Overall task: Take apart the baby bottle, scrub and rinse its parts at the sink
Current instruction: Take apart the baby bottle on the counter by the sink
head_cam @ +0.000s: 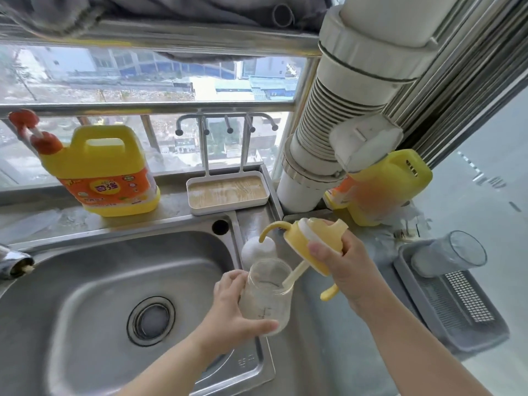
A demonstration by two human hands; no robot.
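Yellow plastic marks the part that matters now: the bottle's lid assembly (pixel 314 247), with its two curved handles and a pale straw (pixel 294 274) hanging from its underside, is tilted above and to the right of the clear bottle body (pixel 264 298), and the straw's lower end still reaches inside the bottle's mouth. The right hand (pixel 340 267) has its fingers curled round the lid, thumb on the near face. The left hand (pixel 231 304) wraps the bottle body from the left, thumb along its near side, holding it over the steel rim between the sink (pixel 85 281) and the counter. By my reading the lid is already unscrewed and the step in hand is drawing it clear. To do that well, lift the lid straight along the straw's line until the tip passes the rim, so the straw does not flick drops or catch; keep the bottle upright and steady, since a milky film seems to line it. Then both pieces are best brought left over the basin before separating straw from lid. A white rounded cap (pixel 258 248) stands on the counter just beyond the bottle. Yellow detergent jug (pixel 108 172) sits on the far ledge, within reach for the scrubbing to come.
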